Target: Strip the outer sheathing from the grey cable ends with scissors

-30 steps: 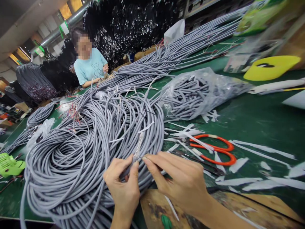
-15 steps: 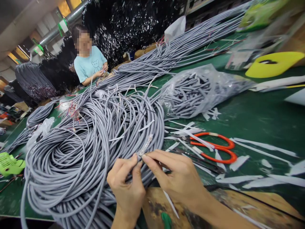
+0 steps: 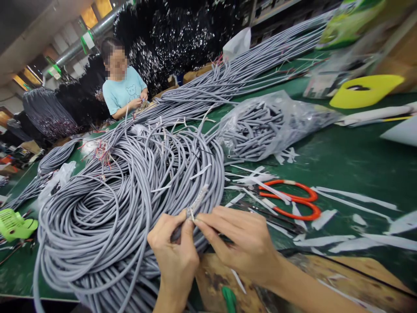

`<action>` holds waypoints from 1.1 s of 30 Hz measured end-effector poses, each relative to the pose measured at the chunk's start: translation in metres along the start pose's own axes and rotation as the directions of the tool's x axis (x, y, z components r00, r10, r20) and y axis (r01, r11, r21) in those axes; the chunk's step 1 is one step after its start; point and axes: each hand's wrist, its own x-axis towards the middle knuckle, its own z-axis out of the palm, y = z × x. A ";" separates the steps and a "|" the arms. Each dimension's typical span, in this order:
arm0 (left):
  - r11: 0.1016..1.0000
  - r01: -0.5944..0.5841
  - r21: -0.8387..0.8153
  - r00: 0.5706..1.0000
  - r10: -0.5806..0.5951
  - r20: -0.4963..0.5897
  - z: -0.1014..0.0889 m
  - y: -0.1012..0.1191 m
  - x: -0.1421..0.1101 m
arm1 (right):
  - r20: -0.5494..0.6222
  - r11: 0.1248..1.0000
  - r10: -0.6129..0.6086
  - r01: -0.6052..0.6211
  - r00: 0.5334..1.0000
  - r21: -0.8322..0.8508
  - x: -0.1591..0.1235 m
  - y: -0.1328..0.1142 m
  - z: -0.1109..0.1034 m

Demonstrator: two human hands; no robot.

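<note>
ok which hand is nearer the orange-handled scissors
Right: the right hand is to the lower left of the orange-handled scissors; the left hand is farther left, beyond the right hand.

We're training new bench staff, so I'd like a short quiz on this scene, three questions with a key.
1. Multiple choice: the left hand grips a braid-ended cable. Which way does its braided end point? A) back toward the wearer; B) forward, away from the wearer; C) off to the left.
2. True or false: the scissors lie nearer the right hand than the bag of grey pieces does.
3. Fill in the colour: the scissors are ______-handled.

Key: 1. B; 2. true; 3. orange.
</note>
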 end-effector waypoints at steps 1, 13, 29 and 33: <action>0.999 0.031 -0.025 0.999 -0.031 0.017 -0.001 0.000 0.000 | -0.002 0.999 -0.046 0.046 0.999 0.004 0.000 0.001 0.000; 0.992 0.082 0.101 0.995 -0.076 -0.066 0.003 -0.007 0.007 | -0.034 0.969 -0.204 0.207 0.978 0.134 0.001 -0.015 -0.005; 0.956 0.197 -0.217 0.980 -0.190 0.052 -0.007 -0.005 0.009 | 0.081 0.972 0.201 -0.209 0.976 0.108 0.004 -0.002 0.010; 0.978 0.128 -0.163 0.991 -0.119 0.064 -0.006 -0.004 0.008 | 0.093 0.968 0.215 -0.225 0.972 0.115 0.004 0.001 0.010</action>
